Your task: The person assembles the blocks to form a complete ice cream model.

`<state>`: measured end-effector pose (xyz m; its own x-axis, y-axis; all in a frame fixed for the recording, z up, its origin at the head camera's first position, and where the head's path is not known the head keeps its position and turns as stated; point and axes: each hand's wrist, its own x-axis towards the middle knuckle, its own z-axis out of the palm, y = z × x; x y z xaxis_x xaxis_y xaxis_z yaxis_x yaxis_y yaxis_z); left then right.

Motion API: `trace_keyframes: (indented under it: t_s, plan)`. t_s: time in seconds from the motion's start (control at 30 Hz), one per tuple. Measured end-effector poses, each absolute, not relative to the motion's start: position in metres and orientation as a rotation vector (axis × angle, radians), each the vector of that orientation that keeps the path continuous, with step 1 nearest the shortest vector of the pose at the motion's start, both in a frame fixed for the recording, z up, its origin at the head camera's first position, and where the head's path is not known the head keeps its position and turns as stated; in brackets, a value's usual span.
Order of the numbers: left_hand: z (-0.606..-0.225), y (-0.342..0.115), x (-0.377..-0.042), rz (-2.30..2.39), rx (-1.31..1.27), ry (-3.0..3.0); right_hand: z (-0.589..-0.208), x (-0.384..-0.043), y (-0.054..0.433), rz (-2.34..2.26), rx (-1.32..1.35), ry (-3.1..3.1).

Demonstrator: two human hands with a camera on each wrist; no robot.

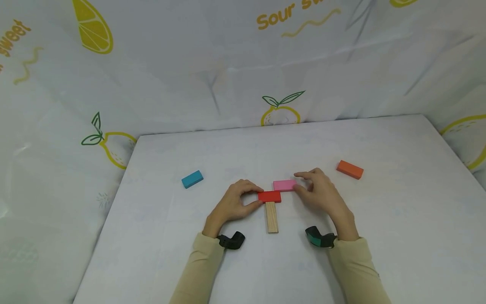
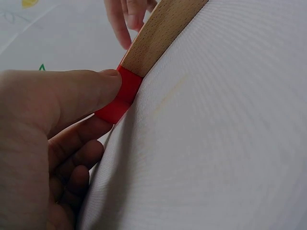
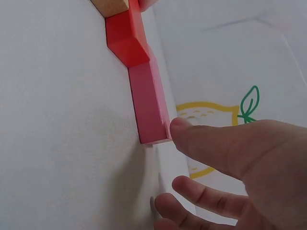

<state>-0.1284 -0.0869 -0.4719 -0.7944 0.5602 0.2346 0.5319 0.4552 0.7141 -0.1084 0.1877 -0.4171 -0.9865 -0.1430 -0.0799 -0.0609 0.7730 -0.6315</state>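
White table (image 1: 402,194): wooden block (image 1: 271,217), red block (image 1: 270,196), pink block (image 1: 283,185) set touching; blue block (image 1: 192,179), orange block (image 1: 350,169) apart. Left hand (image 1: 236,201) pinches red; right hand (image 1: 322,192) fingers parted, empty.

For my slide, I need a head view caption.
Left hand pinches a red block against the end of a wooden block, right hand at one end of a pink block.
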Motion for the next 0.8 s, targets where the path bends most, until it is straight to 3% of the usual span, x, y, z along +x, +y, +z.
trace_keyframes:
  t_s: [0.8]
  plan:
    - [-0.472,-0.087,-0.129,1.289,0.985,2.634,-0.423,-0.109,0.173,-0.987,-0.186,2.853]
